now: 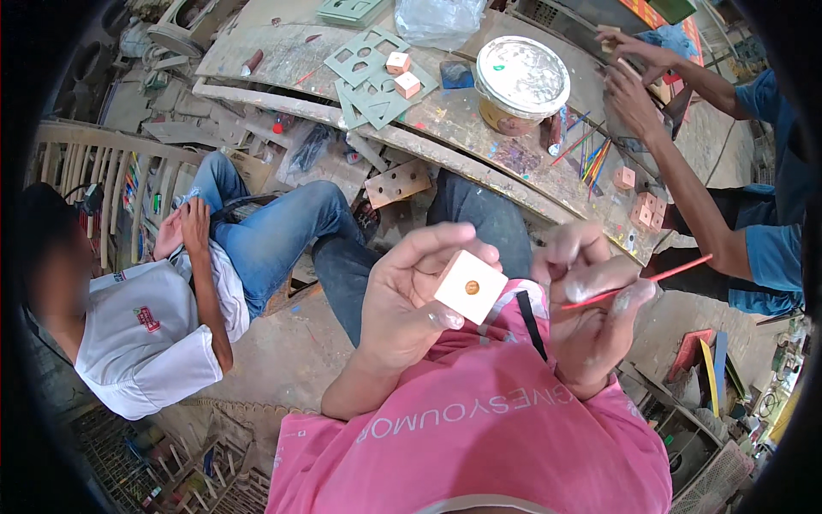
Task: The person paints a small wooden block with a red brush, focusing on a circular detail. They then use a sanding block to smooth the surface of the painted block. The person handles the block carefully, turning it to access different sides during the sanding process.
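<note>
My left hand is closed round a pale wooden cube, fingers behind it and thumb at its lower edge. The face turned up toward me bears one round brown spot in its middle. To the right of it, my right hand pinches a thin red stick between thumb and fingers. The stick slants up to the right and stays apart from the cube; I cannot tell whether it has a brush tip. Pale smudges mark the fingertips of both hands.
A worktable stretches ahead, with a white-lidded bucket, grey-green cut-out sheets, wooden cubes and several thin coloured sticks. One person sits at left; another person's hands work at right.
</note>
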Motion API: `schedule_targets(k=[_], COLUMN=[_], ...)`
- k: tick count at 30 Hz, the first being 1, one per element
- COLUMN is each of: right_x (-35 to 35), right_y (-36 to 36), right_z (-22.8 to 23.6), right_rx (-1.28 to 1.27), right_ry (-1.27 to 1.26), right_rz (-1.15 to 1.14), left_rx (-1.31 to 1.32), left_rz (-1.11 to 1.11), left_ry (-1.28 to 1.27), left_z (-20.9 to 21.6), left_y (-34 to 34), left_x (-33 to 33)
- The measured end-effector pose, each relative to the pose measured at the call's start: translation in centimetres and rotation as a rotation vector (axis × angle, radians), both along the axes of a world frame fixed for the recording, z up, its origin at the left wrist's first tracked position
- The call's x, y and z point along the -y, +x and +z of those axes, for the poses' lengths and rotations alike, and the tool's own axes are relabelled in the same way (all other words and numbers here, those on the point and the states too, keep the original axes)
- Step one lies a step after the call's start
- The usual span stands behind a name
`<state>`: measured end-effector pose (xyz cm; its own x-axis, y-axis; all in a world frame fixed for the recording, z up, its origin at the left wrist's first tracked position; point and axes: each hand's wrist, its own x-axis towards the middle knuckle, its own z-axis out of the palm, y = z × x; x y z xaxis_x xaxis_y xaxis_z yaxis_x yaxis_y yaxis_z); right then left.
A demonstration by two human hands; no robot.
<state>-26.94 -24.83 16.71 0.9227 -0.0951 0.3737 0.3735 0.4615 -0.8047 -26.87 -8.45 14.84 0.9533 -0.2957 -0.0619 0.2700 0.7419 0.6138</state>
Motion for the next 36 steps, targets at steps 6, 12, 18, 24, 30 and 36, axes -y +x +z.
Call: schedule_targets(k=[6, 12, 18, 24, 30, 36], right_x=[0.0, -0.3, -0.9, -0.4, 0.0, -0.5], right_y=[-0.8, -0.7, -0.3, -0.2, 0.2, 0.4], right_z=[1.1, 0.7, 0.9, 0.6, 1.4, 1.1], right_rx=[0.024, 0.048, 0.222, 0.190, 0.240, 0.306], right_ry=[-0.149, -0.193, -0.419, -0.435, -0.487, -0.581], right_rz=[0.010, -0.037, -0.086, -0.058, 0.017, -0.051], left_rx=[0.209, 0.217, 0.287, 0.257, 0.344, 0.465], left_rz=[0.092, 0.153, 0.088, 0.101, 0.154, 0.213], left_ry=[-0.009, 0.052, 0.101, 0.129, 0.297, 0.433], left_z=[-0.8, -0.1, -0.7, -0.3, 0.9, 0.8], left_y=[0.1, 0.2, 0.4, -0.1, 0.0, 0.0], left_x=[0.7, 1.1, 0.4, 0.2, -0.2, -0.1])
